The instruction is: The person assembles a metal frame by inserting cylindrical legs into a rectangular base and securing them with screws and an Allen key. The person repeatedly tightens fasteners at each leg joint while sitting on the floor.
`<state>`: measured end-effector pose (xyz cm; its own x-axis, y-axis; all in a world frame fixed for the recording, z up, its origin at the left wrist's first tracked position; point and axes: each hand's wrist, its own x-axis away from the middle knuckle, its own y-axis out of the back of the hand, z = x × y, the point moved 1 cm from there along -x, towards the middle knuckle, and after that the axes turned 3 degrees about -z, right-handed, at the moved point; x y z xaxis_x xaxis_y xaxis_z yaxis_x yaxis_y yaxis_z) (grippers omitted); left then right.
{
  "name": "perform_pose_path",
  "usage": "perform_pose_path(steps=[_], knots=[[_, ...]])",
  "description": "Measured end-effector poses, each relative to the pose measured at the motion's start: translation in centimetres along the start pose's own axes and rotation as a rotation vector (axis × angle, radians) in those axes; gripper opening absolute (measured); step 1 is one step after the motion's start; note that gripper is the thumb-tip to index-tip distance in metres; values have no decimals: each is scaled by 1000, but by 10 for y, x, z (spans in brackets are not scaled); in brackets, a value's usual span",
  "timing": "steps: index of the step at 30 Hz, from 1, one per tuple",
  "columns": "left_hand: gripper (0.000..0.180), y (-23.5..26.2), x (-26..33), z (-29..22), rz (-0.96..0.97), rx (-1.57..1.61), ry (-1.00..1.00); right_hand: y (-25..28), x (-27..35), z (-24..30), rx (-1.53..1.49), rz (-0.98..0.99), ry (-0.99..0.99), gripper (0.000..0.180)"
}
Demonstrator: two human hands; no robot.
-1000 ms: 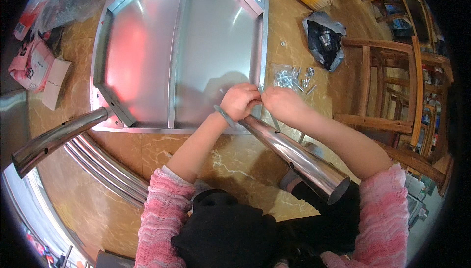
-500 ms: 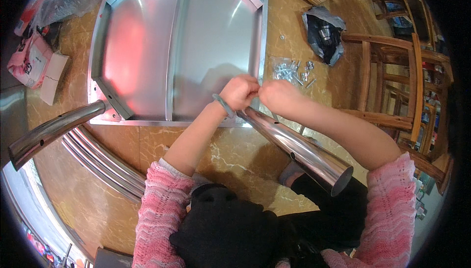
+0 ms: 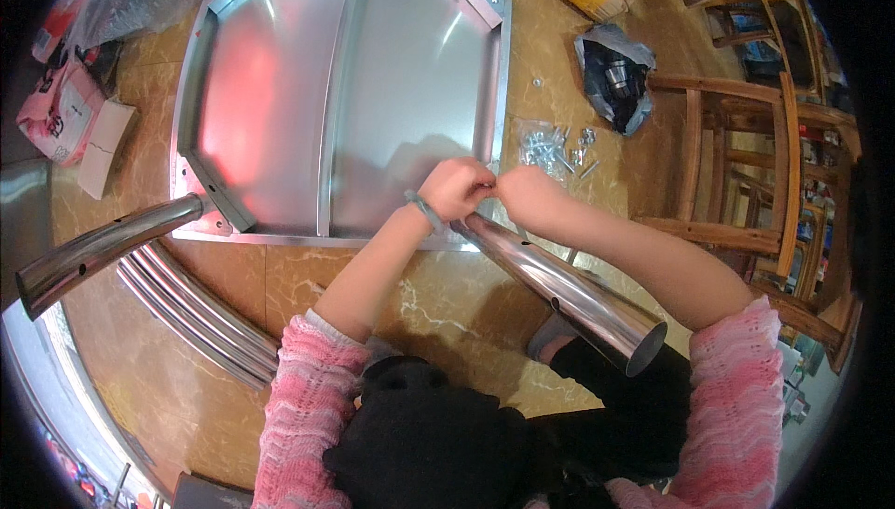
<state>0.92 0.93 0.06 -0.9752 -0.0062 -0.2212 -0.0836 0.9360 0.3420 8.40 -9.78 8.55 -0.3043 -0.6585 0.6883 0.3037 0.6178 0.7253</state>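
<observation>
A large steel tabletop (image 3: 373,89) lies upside down on the marble floor. A shiny steel leg tube (image 3: 559,285) runs from its near right corner toward my lap. My left hand (image 3: 457,187) is curled in a fist right above the tube's upper end at that corner. My right hand (image 3: 527,197) meets it from the right, fingertips touching the left fingers. Both pinch something small at the joint, which the fingers hide. A clear bag of bolts (image 3: 555,145) lies just beyond my right hand.
A second steel leg (image 3: 103,248) sticks out from the near left corner, with several curved tubes (image 3: 196,313) on the floor beside it. A dark bag (image 3: 611,75) and a wooden chair (image 3: 746,173) are at right; a pink box (image 3: 61,108) is at left.
My hands have stayed at the tabletop's corner and drawn slightly closer together. The view has shifted a little.
</observation>
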Motion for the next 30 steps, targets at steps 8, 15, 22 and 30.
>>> perform_pose_path(steps=[8, 15, 22, 30], knots=[[10, -3, -1, 3, 9, 23, -54, 0, 13, 2, 92, -248, 230, 19], [14, -2, 5, 5, -35, 63, 0, 6, -6, -2, -914, 186, -410, 28], [9, -7, 2, 7, -78, 34, -27, 6, 7, 9, 41, -135, 85, 18], [10, -8, 8, 7, -113, -22, -25, 5, 10, 13, 188, -147, 85, 15]])
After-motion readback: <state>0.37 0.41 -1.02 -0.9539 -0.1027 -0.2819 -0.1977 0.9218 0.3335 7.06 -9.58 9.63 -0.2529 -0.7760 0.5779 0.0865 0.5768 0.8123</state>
